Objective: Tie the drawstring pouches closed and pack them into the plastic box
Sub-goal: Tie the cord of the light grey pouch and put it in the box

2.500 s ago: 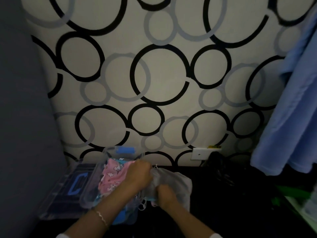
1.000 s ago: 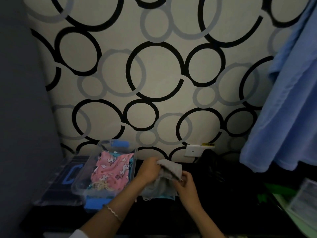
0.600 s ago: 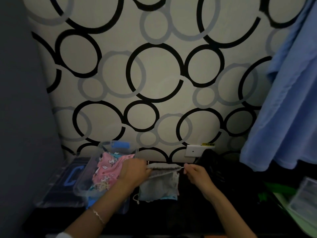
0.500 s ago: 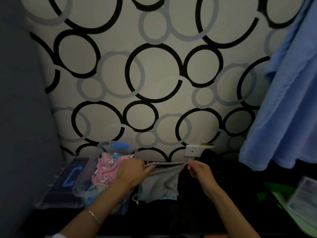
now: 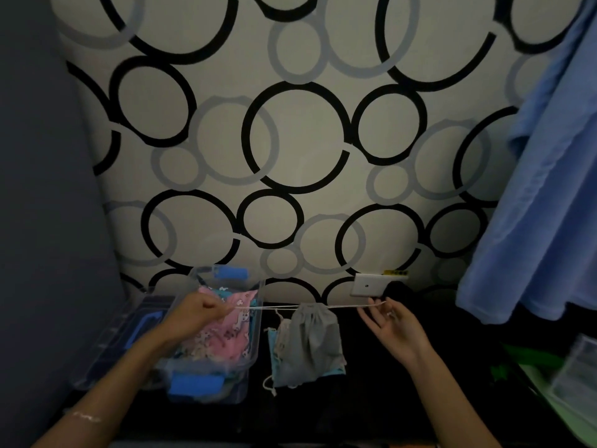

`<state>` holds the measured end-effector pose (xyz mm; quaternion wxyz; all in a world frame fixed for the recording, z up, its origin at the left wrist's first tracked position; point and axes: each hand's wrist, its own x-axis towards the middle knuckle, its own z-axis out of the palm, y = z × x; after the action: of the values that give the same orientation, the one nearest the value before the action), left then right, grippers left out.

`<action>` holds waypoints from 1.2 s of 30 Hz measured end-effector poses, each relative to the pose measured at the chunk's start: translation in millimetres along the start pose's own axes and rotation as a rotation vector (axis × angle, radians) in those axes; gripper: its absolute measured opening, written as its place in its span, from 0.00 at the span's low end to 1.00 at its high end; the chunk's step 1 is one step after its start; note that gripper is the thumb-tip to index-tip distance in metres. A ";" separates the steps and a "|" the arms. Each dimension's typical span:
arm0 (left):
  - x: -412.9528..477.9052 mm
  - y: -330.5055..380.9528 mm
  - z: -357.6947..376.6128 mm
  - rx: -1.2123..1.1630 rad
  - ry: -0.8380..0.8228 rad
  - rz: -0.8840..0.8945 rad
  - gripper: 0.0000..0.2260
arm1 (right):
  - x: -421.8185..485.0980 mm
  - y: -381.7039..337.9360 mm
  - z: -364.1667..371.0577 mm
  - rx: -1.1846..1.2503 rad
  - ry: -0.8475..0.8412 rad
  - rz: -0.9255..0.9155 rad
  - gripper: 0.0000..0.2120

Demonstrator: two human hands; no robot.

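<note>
A grey drawstring pouch (image 5: 308,345) hangs over the dark table with its mouth cinched tight. Its pale drawstring (image 5: 277,308) runs taut to both sides. My left hand (image 5: 193,315) pinches the left end of the string over the clear plastic box (image 5: 255,331). My right hand (image 5: 389,321) holds the right end, the string looped over its index finger, the other fingers spread. Pink printed pouches (image 5: 226,331) lie inside the box. Under the grey pouch lie a light blue pouch (image 5: 274,354) and another grey one.
The box lid (image 5: 126,334) with a blue handle lies left of the box. A wall with circle wallpaper stands close behind, with a white outlet plate (image 5: 368,285). A blue cloth (image 5: 542,189) hangs at right, above a green item and a clear container (image 5: 575,373).
My hands have pulled far apart, drawing the strings out sideways. The grey pouch's mouth, wide open half a second ago, is now gathered shut.
</note>
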<state>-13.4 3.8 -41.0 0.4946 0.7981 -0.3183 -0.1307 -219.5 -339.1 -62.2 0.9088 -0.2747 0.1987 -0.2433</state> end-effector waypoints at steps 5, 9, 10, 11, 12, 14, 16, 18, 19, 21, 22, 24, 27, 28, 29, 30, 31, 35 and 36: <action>-7.8 17.5 9.9 0.007 0.063 0.071 0.18 | 13.0 8.4 16.9 0.068 0.039 -0.020 0.05; -3.3 67.8 26.4 -0.051 -0.006 0.185 0.11 | 16.9 24.9 52.3 -0.162 -0.034 0.026 0.05; -0.6 80.8 32.6 -0.098 -0.024 0.202 0.11 | 15.5 32.6 60.3 -0.325 -0.054 0.041 0.05; 2.6 93.1 39.6 -0.140 -0.041 0.223 0.10 | 13.1 41.3 67.4 -0.513 -0.069 0.055 0.05; 6.8 104.0 46.7 -0.163 -0.054 0.251 0.10 | 10.2 49.6 73.7 -0.700 -0.092 0.056 0.06; 16.8 118.9 61.5 -0.175 -0.070 0.304 0.10 | 2.8 62.5 83.7 -1.005 -0.181 0.004 0.08; 27.6 123.9 75.2 -0.207 -0.069 0.292 0.09 | -6.8 65.4 90.6 -1.196 -0.275 -0.026 0.16; 37.1 122.7 86.6 -0.236 -0.055 0.223 0.08 | -17.5 59.2 95.8 -1.286 -0.339 0.056 0.26; 40.7 120.9 92.0 -0.243 -0.055 0.187 0.09 | -22.0 55.1 96.5 -1.287 -0.368 0.122 0.32; 46.2 116.4 101.9 -0.268 -0.069 0.109 0.09 | -27.8 48.5 98.2 -1.181 -0.417 0.239 0.38; 47.2 114.0 106.9 -0.299 -0.090 0.059 0.10 | -30.0 45.7 98.7 -1.101 -0.437 0.285 0.39; 46.3 109.6 117.0 -0.382 -0.143 -0.047 0.12 | -34.1 41.2 98.2 -0.979 -0.493 0.352 0.40; 43.1 100.8 131.1 -0.350 -0.134 -0.095 0.12 | -39.3 38.4 96.0 -0.966 -0.534 0.373 0.37; 42.0 99.4 133.7 -0.344 -0.115 -0.106 0.12 | -41.8 39.1 95.8 -0.976 -0.526 0.371 0.34; 42.0 97.6 135.8 -0.366 -0.103 -0.130 0.12 | -44.1 40.9 95.0 -0.989 -0.527 0.351 0.29; 43.3 96.2 136.9 -0.415 -0.107 -0.170 0.12 | -46.2 42.0 94.4 -1.015 -0.534 0.310 0.24; 44.6 95.1 137.3 -0.473 -0.125 -0.226 0.13 | -47.6 43.4 92.5 -1.052 -0.538 0.257 0.19; 40.6 91.3 134.3 -0.518 -0.270 -0.391 0.14 | -46.4 39.8 89.7 -1.105 -0.522 0.123 0.16; 38.9 90.0 134.0 -0.490 -0.302 -0.401 0.18 | -45.0 38.1 89.5 -1.083 -0.510 0.117 0.17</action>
<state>-87.9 -143.4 -22.2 0.5833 0.6738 -0.1839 -0.4146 -198.7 -250.4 -5.8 0.6703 -0.7371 0.0846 0.0164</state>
